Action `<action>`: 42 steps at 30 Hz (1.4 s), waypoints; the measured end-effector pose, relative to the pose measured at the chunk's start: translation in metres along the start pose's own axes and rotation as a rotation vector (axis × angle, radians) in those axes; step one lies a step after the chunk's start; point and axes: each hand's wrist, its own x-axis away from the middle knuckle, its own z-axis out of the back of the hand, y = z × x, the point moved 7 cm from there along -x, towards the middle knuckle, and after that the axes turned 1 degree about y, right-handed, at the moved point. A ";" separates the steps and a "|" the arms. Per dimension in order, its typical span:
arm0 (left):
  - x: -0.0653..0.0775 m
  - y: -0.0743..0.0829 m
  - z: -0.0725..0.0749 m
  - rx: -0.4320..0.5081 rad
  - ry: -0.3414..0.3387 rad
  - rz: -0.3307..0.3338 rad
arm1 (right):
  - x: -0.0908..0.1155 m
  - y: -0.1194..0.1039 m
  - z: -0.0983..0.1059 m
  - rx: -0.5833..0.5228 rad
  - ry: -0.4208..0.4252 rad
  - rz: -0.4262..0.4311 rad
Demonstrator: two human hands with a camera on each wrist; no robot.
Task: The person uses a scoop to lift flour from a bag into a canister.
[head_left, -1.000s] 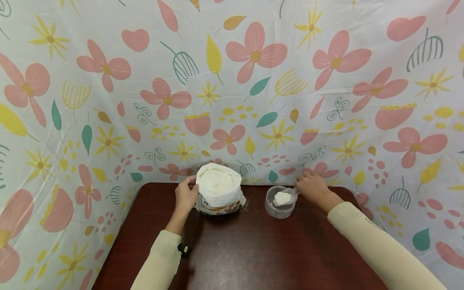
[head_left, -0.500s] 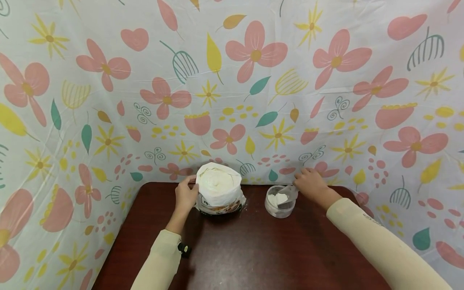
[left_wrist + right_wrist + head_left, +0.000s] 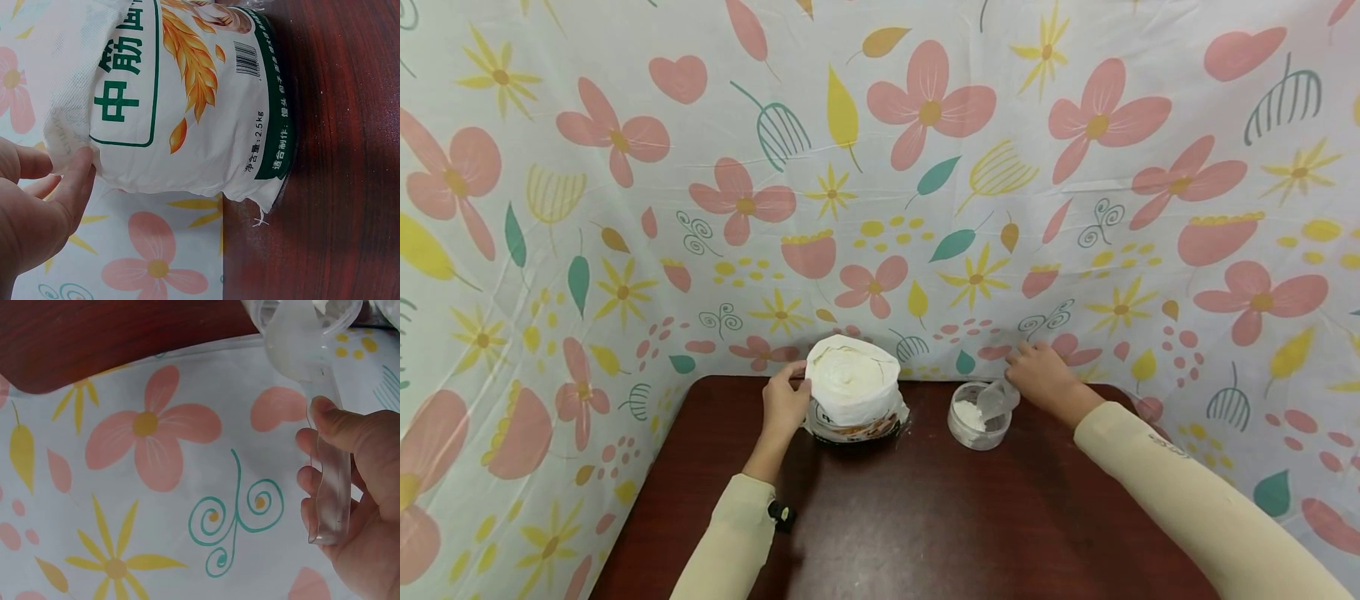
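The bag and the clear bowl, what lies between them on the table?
The head view shows only tabletop between the bag and the bowl, with faint pale specks near the bag.

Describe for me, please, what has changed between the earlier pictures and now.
The right hand has tipped the clear scoop; the white powder heaped on it earlier now lies in the clear bowl. Nothing was newly gripped or released. The left hand still holds the white bag; bag and bowl stayed put.

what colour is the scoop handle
The scoop handle is clear and colourless; best view: right wrist.
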 end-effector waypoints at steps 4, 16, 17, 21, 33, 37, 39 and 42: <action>0.000 -0.001 -0.001 0.011 -0.011 0.008 | -0.001 -0.001 0.001 0.031 -0.029 0.003; -0.001 0.001 0.001 -0.001 -0.004 0.000 | 0.002 0.006 0.001 -0.004 -0.096 -0.019; -0.002 0.001 0.000 0.003 -0.007 0.002 | 0.003 0.008 0.001 -0.020 -0.101 -0.030; -0.002 0.000 -0.001 0.007 -0.014 0.003 | 0.012 0.014 0.001 -0.098 -0.045 -0.080; -0.001 -0.001 -0.001 0.009 -0.009 -0.006 | 0.053 0.024 -0.021 -0.361 0.134 -0.226; 0.000 0.000 0.000 0.010 -0.010 -0.008 | 0.063 0.021 -0.025 -0.438 0.155 -0.267; 0.001 0.000 0.000 0.017 -0.009 -0.007 | 0.069 0.019 -0.025 -0.464 0.179 -0.288; 0.001 0.000 0.000 0.022 -0.008 -0.004 | 0.076 0.016 -0.027 -0.497 0.201 -0.331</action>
